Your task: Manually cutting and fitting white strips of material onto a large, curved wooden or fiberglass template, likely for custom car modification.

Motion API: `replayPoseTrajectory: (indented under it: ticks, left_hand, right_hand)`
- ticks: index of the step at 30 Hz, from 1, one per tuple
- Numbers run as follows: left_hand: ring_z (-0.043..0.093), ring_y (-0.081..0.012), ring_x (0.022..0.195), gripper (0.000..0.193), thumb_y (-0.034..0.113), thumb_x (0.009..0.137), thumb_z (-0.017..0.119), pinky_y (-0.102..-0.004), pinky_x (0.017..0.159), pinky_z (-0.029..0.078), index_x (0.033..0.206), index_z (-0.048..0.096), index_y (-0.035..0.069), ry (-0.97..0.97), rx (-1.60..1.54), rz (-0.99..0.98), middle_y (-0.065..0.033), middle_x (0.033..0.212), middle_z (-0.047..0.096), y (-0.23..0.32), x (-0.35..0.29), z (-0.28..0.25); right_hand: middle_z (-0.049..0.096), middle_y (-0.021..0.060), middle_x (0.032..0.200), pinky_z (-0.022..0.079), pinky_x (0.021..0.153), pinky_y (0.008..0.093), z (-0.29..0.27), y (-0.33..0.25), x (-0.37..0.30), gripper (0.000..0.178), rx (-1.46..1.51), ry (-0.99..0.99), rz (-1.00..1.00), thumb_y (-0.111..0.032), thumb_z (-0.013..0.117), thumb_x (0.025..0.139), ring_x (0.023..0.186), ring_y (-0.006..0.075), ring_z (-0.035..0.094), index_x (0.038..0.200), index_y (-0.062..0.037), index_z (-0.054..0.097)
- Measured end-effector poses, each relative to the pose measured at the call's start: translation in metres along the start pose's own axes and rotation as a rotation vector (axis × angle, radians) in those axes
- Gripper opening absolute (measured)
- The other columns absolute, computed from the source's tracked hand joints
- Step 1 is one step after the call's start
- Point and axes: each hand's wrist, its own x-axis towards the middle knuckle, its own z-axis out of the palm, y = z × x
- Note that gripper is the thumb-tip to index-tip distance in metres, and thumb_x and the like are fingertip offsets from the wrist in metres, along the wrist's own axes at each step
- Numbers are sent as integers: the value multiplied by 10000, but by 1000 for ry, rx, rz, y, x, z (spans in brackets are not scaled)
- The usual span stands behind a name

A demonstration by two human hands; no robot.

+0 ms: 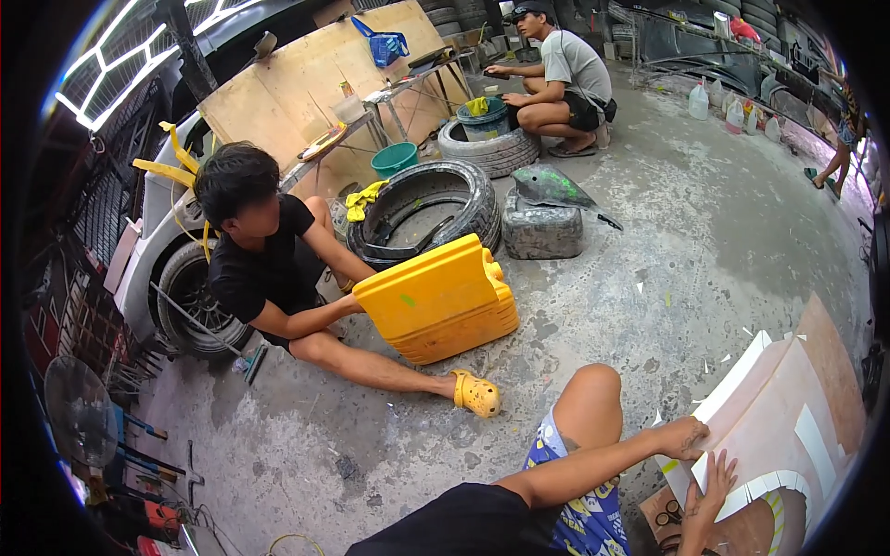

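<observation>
On the right side lies a pale curved panel (765, 398) with white strips along its edges. A fringe of short white cut strips (774, 481) follows a rounded opening in it. My left hand (681, 437) rests at the panel's near left edge, its fingers curled down and closed; what they grip is hidden. Just beside its fingertips is a small white piece (702, 470). My right hand (712, 489) lies on the panel with fingers stretched and apart, close to that piece. Dark-handled scissors (668, 512) lie on a brown board near my right wrist.
A person in black sits at left holding a yellow plastic case (436, 306). Behind stand a tire (477, 199), a grey block (542, 232) and a teal basin (395, 159). Another person squats by a bucket (484, 119). White scraps (726, 359) litter the concrete floor.
</observation>
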Motion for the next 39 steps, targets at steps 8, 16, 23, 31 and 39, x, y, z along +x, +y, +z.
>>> replayPoseTrajectory:
  ticks: [8,16,23,31,39]
  left_hand:
    - [606,-418,879,489,224,703,718,-446,780,487,1068,601,-79,-64,-16,-53,-273,899,623,4,2,-1]
    - [615,-419,852,463,203,695,718,-444,752,492,1036,607,-89,-62,-37,-73,-280,874,623,9,3,-8]
    - [613,-422,864,467,199,690,727,-439,765,494,1038,607,-88,-63,-36,-48,-277,884,626,3,6,-7]
    - [620,-411,877,475,197,691,722,-443,763,497,1048,602,-93,-9,-9,-9,-273,890,627,1,-3,-3]
    - [637,-374,885,452,162,691,673,-440,813,514,1106,614,-5,-84,0,20,-219,929,656,-12,3,12]
  right_hand:
    - [333,177,1514,113,1139,584,10,15,0,575,-47,6,2,-165,514,851,1423,438,197,1410,-50,442]
    - [332,173,1517,106,1141,584,2,1,-1,579,-4,10,8,-170,513,850,1425,437,193,1410,-46,441]
    - [330,167,1520,100,1141,586,0,0,1,585,-10,-3,10,-189,514,849,1428,434,189,1413,-52,440]
    - [327,163,1522,100,1141,584,2,0,-3,571,1,-8,1,-194,505,865,1429,432,187,1416,-56,439]
    - [458,213,1413,149,1152,550,17,32,-7,552,-13,145,-157,-189,557,826,1377,455,292,1350,-23,503]
